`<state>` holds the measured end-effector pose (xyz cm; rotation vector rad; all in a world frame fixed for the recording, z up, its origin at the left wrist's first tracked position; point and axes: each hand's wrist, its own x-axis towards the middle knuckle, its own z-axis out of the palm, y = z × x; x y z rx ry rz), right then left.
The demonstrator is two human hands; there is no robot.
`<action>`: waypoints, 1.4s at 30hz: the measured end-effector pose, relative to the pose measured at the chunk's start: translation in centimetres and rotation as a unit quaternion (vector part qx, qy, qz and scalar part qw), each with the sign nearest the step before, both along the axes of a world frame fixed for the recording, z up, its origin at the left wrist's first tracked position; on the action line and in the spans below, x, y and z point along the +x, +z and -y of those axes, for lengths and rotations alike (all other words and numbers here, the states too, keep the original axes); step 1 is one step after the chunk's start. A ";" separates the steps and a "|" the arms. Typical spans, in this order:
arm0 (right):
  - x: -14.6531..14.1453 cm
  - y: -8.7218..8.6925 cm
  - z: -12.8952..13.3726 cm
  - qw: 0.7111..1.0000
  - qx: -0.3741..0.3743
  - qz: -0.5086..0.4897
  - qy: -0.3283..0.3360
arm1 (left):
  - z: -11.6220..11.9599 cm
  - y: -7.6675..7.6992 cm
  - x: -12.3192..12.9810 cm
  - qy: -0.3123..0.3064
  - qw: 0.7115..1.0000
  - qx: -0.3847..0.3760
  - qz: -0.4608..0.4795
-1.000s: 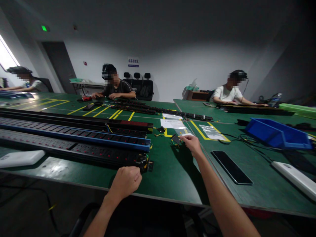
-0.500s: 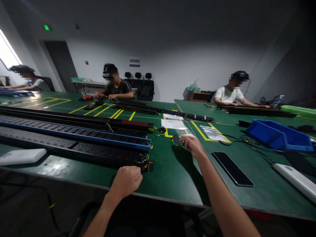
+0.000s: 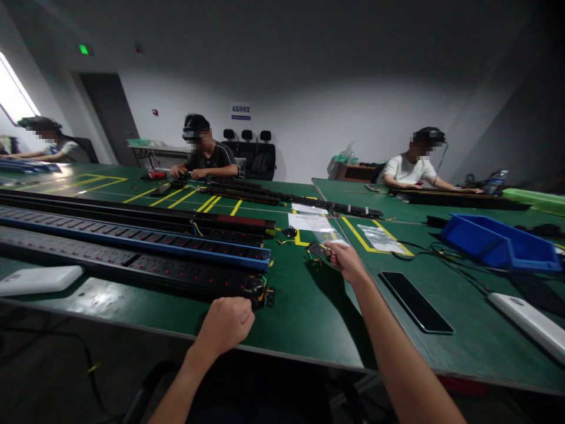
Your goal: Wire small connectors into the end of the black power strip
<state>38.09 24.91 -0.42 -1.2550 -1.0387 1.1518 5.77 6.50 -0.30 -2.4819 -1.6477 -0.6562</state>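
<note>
My right hand (image 3: pixel 345 259) pinches a small black part with coloured wires (image 3: pixel 316 250), lifted a little over the green table. My left hand (image 3: pixel 230 321) is closed in a fist at the table's front edge, close to the wired end of the nearest power strip (image 3: pixel 176 270); what its fingers hold, if anything, is hidden. That long black strip carries a row of sockets with red dots, and loose wires stick out of its right end. Behind it lies a blue-edged strip (image 3: pixel 229 250) of the same kind. Another small black part (image 3: pixel 289 232) rests on the table beyond.
A dark phone (image 3: pixel 416 301) lies right of my right forearm. Farther right are a blue bin (image 3: pixel 498 244), black cables and a white power bank (image 3: pixel 527 321). Another white device (image 3: pixel 39 280) lies at left. Several people sit across the table, by more strips (image 3: pixel 291 197).
My hands and the part in my right hand stay almost in place. Across the table, the middle person's hands have shifted slightly.
</note>
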 end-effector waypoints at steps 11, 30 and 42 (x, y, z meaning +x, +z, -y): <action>0.0 0.2 0.1 0.999 0.000 0.034 0.002 | 0.0 -0.2 0.0 0.008 1.000 -0.008 -0.009; -0.1 0.0 0.2 0.994 0.004 0.106 0.012 | 0.0 -0.2 0.0 0.005 1.000 -0.009 -0.004; 0.0 -0.2 0.2 0.990 0.036 0.135 0.022 | -0.1 -0.3 0.0 0.005 1.000 -0.006 0.001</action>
